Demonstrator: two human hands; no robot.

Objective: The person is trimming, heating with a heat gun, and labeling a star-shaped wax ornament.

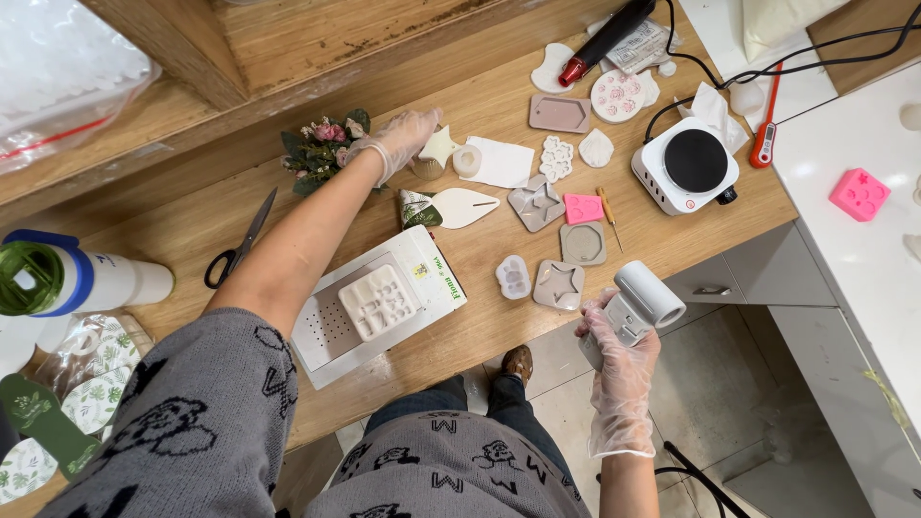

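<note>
The gloved left hand [403,137] reaches across the wooden table [499,326], fingers curled over a small cream star [439,147], seemingly gripping it, beside a little flower bunch [321,149]. The gloved right hand [619,360] is wrapped firmly around a white heat gun [638,302], held off the table's near edge above the floor.

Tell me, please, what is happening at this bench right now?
A person in clear gloves works at a wooden bench. The left hand reaches out to a small white star piece beside a dried flower bunch. The right hand holds a white handheld heat tool off the bench edge. Silicone moulds and a small hotplate lie around.
</note>
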